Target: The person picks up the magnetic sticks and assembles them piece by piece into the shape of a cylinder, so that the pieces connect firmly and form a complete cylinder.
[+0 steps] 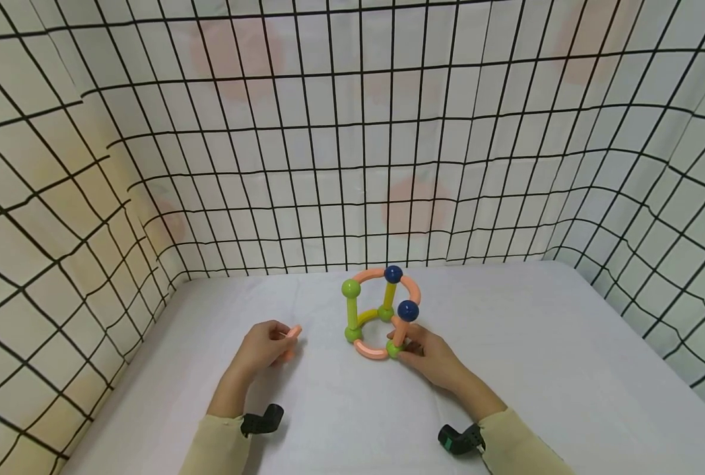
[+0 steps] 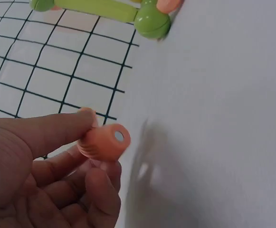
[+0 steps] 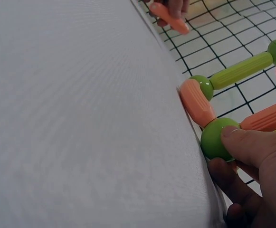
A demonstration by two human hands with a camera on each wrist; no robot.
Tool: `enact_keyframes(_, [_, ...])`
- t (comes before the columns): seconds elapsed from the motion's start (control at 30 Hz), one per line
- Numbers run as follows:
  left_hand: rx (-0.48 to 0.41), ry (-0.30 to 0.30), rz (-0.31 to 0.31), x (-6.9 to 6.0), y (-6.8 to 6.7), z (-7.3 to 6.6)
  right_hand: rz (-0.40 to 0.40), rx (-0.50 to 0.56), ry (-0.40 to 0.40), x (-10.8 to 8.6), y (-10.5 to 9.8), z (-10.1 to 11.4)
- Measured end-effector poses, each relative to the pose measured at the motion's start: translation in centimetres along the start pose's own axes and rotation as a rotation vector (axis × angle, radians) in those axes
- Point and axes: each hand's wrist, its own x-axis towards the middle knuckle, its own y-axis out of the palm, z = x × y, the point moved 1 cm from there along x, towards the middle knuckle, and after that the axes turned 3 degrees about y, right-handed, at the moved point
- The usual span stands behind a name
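A small frame of magnetic building rods and balls stands on the white table. Its lower ring has green balls with curved orange and yellow rods; dark blue balls and a green ball top the uprights. My right hand pinches the near lower green ball, below an orange upright rod that carries a blue ball. Left of the frame and apart from it, my left hand holds a curved orange magnetic rod between thumb and fingers, its magnet end exposed.
A white cloth covers the table. Behind and at both sides rise white walls with a black grid. Each wrist wears a black camera, the left one and the right one.
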Motion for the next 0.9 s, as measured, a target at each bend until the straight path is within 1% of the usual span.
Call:
enact_keyframes(0.23, [-0.161,0.025,-0.013,0.3,0.9,-0.6,0.003,0.0,0.003,0.1,-0.1,0.0])
enact_keyframes(0.43, [-0.265,0.022,-0.026,0.4,1.5,-1.4,0.001,-0.01,-0.006,0.0,0.0,-0.1])
enact_keyframes(0.6, [-0.348,0.018,-0.022,0.1,1.8,-2.2,0.002,-0.004,-0.014,-0.1,0.0,0.0])
enact_keyframes(0.67, [-0.389,0.013,-0.002,0.0,2.0,-2.6,0.001,-0.003,-0.015,-0.1,0.0,0.0])
enact_keyframes(0.73, [-0.432,0.007,0.031,-0.1,2.2,-3.0,-0.001,-0.006,-0.013,-0.2,0.0,0.0])
enact_keyframes(0.83, [-0.503,0.0,0.101,-0.3,2.7,-3.7,-0.006,-0.011,-0.013,-0.2,0.0,0.0])
enact_keyframes(0.9, [-0.535,0.006,0.145,-0.4,3.1,-4.1,-0.009,-0.014,-0.015,-0.2,0.0,0.1])
